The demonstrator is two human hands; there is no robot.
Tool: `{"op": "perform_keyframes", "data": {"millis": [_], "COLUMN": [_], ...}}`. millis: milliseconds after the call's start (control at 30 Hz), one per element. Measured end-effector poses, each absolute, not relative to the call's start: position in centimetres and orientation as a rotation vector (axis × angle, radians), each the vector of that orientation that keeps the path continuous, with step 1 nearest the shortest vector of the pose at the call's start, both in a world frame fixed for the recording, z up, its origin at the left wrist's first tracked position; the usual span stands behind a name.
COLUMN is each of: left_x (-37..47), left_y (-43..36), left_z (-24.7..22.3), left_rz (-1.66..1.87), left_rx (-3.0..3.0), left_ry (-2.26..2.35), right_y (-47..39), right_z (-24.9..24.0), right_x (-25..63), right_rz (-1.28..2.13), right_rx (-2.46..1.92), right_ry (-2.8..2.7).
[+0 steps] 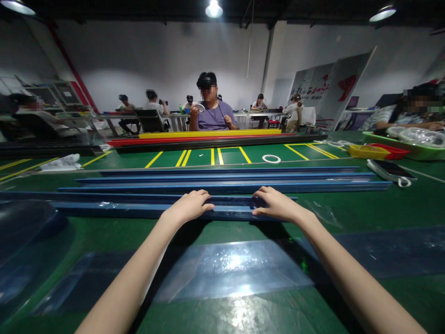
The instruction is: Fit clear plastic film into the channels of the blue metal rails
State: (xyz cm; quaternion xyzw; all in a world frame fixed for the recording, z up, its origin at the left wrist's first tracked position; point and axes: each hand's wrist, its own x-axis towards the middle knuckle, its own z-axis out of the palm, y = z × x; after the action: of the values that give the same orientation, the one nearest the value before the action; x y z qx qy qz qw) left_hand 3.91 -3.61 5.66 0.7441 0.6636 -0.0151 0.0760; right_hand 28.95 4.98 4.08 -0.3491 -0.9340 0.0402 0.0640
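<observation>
A long blue channel-shaped strip (pixel 231 214) lies crosswise on the green table. My left hand (pixel 189 205) grips it, fingers over the far edge and thumb at the near side. Farther right, my right hand (pixel 278 204) holds the same strip in a similar way, thumb facing my left. Between the hands the strip's hollow shows. More blue strips (pixel 222 188) lie parallel just beyond. Nearer to me, a flat sheet of clear plastic film (pixel 236 266) spreads under my forearms, shining with reflected light.
Yellow (pixel 208 134), red and black strips lie across the table's far side. A white ring (pixel 271 159) sits on the yellow-taped area. At right are a phone (pixel 391 170), yellow and red trays and a green basket (pixel 424 150). A person (pixel 215 113) sits opposite; others work behind.
</observation>
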Motion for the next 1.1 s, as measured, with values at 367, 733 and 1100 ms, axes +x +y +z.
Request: {"op": "perform_keyframes", "data": {"millis": [367, 733, 1100], "left_x": [6.5, 3.2, 7.3], "left_y": [-3.4, -4.0, -3.6], "left_z": [3.4, 5.8, 3.6], "left_rz": [0.074, -0.246, 0.047], "left_rx": [2.461, 2.233, 2.446], "left_ry": [1.942, 2.134, 1.953], "right_y": [4.0, 5.4, 4.2], "right_z": [3.3, 4.2, 3.3], "right_x": [27.3, 29.4, 27.5], "right_rz": [0.127, 0.224, 0.120], "right_rx": [-0.895, -0.989, -0.857], "right_ry": [-2.795, -2.838, -2.815]}}
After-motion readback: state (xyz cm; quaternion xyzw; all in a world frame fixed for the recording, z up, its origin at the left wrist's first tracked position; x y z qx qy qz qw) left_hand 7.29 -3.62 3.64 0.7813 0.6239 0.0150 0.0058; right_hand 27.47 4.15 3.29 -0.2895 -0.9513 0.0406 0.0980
